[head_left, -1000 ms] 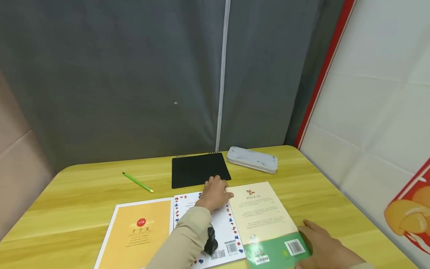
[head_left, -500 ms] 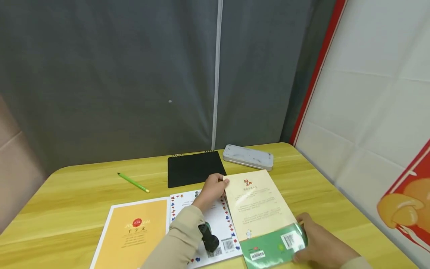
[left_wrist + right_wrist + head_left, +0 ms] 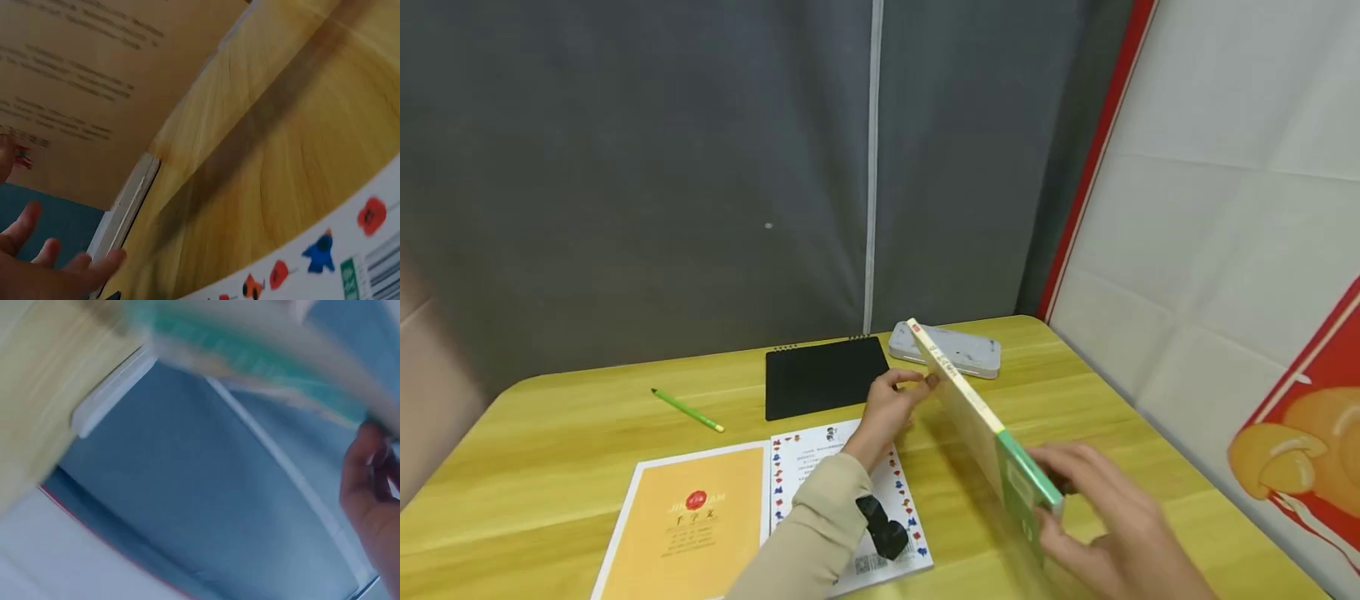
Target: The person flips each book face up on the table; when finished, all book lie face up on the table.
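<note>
A cream and green paperback book (image 3: 962,390) stands tilted up on edge over the right part of the table, its spine facing up. My right hand (image 3: 1108,512) pinches its near green end between thumb and fingers. By the far end of the back cover is my left hand (image 3: 886,415), with thumb and forefinger tips right at the cover. The left wrist view has the loosely spread fingers of that hand (image 3: 56,265) below the printed cover. In the right wrist view the book is blurred, with fingertips (image 3: 369,434) at its edge.
Left of the raised book lies a white book with a colourful border (image 3: 805,458), partly under my left forearm. Beside it is an orange book (image 3: 700,542). Farther back are a green pencil (image 3: 687,410), a black spiral notebook (image 3: 823,379) and a grey-white pencil case (image 3: 977,352).
The cream and green book has gone from lying flat to standing on edge, lifted by my right hand. My left hand has moved from the white book to the raised cover.
</note>
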Motion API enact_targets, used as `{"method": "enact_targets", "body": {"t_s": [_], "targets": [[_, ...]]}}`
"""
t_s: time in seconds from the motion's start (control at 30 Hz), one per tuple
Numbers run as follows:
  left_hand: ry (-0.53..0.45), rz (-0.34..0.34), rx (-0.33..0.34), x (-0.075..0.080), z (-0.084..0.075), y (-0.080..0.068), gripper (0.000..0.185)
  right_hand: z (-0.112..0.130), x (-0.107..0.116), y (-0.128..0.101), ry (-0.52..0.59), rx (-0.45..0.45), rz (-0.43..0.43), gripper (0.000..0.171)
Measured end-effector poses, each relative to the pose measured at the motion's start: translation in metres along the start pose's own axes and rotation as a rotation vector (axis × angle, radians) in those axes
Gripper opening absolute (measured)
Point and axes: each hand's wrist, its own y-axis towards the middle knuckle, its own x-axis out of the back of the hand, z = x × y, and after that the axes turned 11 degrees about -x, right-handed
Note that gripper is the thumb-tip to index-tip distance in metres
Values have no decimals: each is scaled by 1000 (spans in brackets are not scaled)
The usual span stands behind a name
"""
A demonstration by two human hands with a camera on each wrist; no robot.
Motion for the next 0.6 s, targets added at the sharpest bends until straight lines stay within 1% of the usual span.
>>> {"method": "enact_targets", "body": {"t_s": [0.03, 0.07, 0.1, 0.13, 0.17, 0.2, 0.23, 0.3, 0.37, 0.43, 0.47, 0.5, 0.53, 0.6], "targets": [[-55, 3, 5, 0, -2, -1, 39, 4, -6, 2, -66, 115, -33, 28], [-108, 7, -1, 1, -5, -3, 40, 5, -12, 2, -130, 199, -52, 32], [-153, 14, -8, 3, -7, -3, 42, 6, -17, 2, -203, 253, -59, 41], [-187, 17, -8, 4, -9, -4, 44, 5, -22, 2, -251, 290, -46, 42], [-197, 22, -3, 7, -12, -4, 45, 4, -27, 0, -293, 313, -11, 45], [-167, 32, 5, 9, -14, -4, 46, 2, -31, -3, -325, 317, 47, 47], [-95, 45, 12, 11, -14, -4, 47, 1, -35, -6, -343, 310, 114, 39], [111, 79, 14, 15, -13, -4, 45, -3, -44, -11, -373, 302, 228, 28], [343, 143, 12, 18, -7, -5, 42, -7, -53, -17, -382, 287, 329, 33], [587, 207, -41, 20, 2, -7, 41, -12, -63, -22, -373, 299, 374, 42], [692, 222, -79, 21, 6, -9, 39, -15, -67, -25, -375, 301, 390, 37], [771, 233, -116, 22, 10, -10, 37, -17, -71, -27, -374, 297, 405, 35], [829, 238, -146, 24, 13, -11, 36, -20, -74, -29, -366, 296, 417, 33], [912, 232, -199, 27, 18, -12, 34, -24, -79, -31, -343, 263, 457, 33]]}}
